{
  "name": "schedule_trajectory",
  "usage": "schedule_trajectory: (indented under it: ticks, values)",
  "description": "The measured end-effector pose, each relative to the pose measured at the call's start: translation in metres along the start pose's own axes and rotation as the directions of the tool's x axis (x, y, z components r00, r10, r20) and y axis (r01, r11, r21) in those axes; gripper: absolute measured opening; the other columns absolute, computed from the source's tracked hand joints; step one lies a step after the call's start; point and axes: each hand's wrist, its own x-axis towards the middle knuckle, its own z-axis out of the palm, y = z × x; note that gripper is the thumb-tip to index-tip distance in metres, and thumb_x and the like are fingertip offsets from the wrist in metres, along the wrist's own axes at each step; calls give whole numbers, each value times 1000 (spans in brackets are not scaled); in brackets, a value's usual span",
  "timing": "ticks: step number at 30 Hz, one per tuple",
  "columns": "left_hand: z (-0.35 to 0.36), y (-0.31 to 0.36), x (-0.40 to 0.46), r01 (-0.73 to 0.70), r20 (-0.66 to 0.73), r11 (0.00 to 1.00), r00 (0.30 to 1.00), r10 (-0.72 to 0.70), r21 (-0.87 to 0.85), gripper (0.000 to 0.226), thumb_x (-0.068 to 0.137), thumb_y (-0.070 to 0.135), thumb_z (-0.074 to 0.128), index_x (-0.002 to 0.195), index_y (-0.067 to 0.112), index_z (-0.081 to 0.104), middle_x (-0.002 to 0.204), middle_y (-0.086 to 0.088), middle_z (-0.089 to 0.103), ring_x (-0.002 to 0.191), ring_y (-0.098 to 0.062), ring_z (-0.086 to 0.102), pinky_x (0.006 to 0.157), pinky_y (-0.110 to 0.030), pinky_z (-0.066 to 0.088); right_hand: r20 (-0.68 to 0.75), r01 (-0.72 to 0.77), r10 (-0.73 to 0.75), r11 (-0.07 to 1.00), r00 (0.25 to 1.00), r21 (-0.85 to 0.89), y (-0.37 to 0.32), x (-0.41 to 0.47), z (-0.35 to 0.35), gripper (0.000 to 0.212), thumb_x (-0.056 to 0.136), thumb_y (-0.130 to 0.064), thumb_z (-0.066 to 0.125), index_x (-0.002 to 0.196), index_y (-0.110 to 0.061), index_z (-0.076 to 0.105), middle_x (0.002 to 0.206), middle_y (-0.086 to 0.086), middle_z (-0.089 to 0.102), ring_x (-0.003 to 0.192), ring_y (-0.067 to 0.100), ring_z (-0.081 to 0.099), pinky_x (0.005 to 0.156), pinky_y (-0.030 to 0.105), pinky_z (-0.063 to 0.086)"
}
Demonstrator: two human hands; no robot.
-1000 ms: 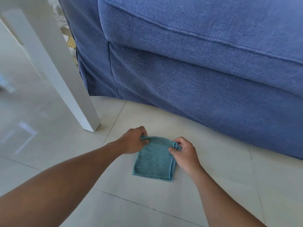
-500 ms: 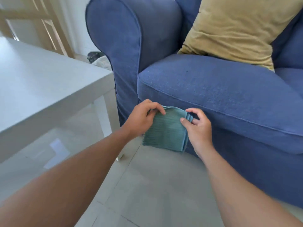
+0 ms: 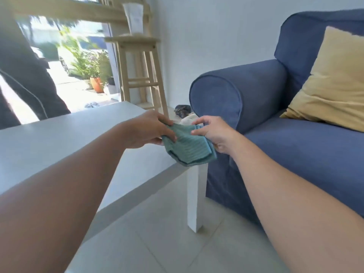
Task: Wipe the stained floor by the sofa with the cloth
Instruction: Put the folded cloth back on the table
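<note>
A folded teal cloth (image 3: 187,148) hangs in the air between my two hands, above the corner of the white table. My left hand (image 3: 149,131) grips its left edge with the fingers curled over the top. My right hand (image 3: 213,133) pinches its right edge. The blue sofa (image 3: 285,154) stands to the right, its rounded armrest just behind my right hand. The pale tiled floor (image 3: 167,243) lies below, beside the sofa's skirt; no stain shows on it from here.
A white low table (image 3: 59,142) fills the left, one leg (image 3: 194,198) standing near the sofa. A yellow cushion (image 3: 332,81) rests on the sofa seat. A wooden stool (image 3: 139,71) stands at the wall. A person in dark clothing (image 3: 25,75) is at the far left.
The cloth has come up from the floor to table height, still held by both hands. The view has risen from the sofa's base to the armrest, table top and window.
</note>
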Motion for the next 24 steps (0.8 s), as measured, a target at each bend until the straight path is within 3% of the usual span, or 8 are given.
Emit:
schedule_trajectory:
  ticks: [3, 5, 9, 13, 17, 19, 22, 24]
  values:
    - [-52, -29, -26, 135, -75, 990, 988, -132, 37, 54, 75, -8, 79, 124, 3, 63, 118, -9, 62, 101, -22, 64, 69, -23, 62, 122, 56, -41, 991, 992, -125, -12, 18, 61, 27, 78, -2, 81, 102, -10, 72, 96, 14, 70, 91, 34, 71, 84, 54, 60]
    - [-76, -48, -40, 178, -142, 983, 975, -169, 51, 54, 74, -8, 80, 124, 4, 63, 114, -9, 63, 98, -22, 65, 70, -24, 62, 174, 164, -123, 956, 977, -244, -17, 27, 96, 29, 76, -11, 86, 102, -14, 74, 82, 1, 61, 84, 24, 63, 74, 34, 55]
    - [-103, -79, -52, 267, -247, 946, 944, -219, 182, 63, 75, -1, 82, 132, 7, 59, 116, -11, 59, 98, -28, 64, 82, -35, 60, 254, 361, -272, 824, 928, -436, -26, 33, 143, 31, 79, -18, 84, 108, -16, 75, 98, 3, 64, 79, 11, 56, 59, 17, 37]
    - [-115, -96, -47, 319, -297, 864, 931, -211, 388, 65, 75, 26, 82, 135, 17, 57, 133, -8, 38, 107, -27, 57, 93, -37, 55, 287, 439, -333, 702, 898, -560, -22, 38, 166, 26, 88, -19, 72, 113, -16, 74, 119, 10, 68, 102, 24, 63, 80, 26, 43]
    - [-115, -105, -48, 268, -295, 667, 953, -74, 696, 52, 89, 41, 57, 140, 30, 51, 151, 2, 24, 138, -25, 26, 113, -47, 25, 345, 483, -347, 504, 872, -715, -12, 32, 163, 32, 101, -35, 44, 112, -26, 73, 117, 4, 53, 115, 29, 48, 81, 36, 41]
    - [-114, -114, -52, 202, -269, 609, 963, 20, 767, 53, 91, 44, 45, 142, 31, 47, 154, 8, 30, 140, -21, 28, 110, -48, 23, 377, 478, -303, 431, 875, -765, -9, 28, 157, 39, 103, -39, 33, 121, -28, 66, 133, -1, 54, 126, 30, 38, 91, 42, 40]
    - [-110, -124, -56, 138, -243, 605, 965, 95, 784, 57, 88, 44, 34, 142, 28, 45, 148, 9, 44, 132, -16, 39, 105, -43, 27, 407, 502, -303, 392, 862, -771, -10, 19, 153, 37, 103, -36, 29, 109, -24, 64, 117, -1, 66, 117, 33, 46, 92, 44, 38]
    - [-111, -122, -52, 100, -220, 569, 965, 145, 816, 58, 86, 45, 31, 139, 27, 48, 145, 8, 47, 126, -16, 45, 104, -43, 29, 345, 468, -327, 472, 880, -747, -13, 15, 141, 34, 101, -34, 37, 112, -22, 67, 118, 5, 69, 119, 34, 51, 93, 42, 42]
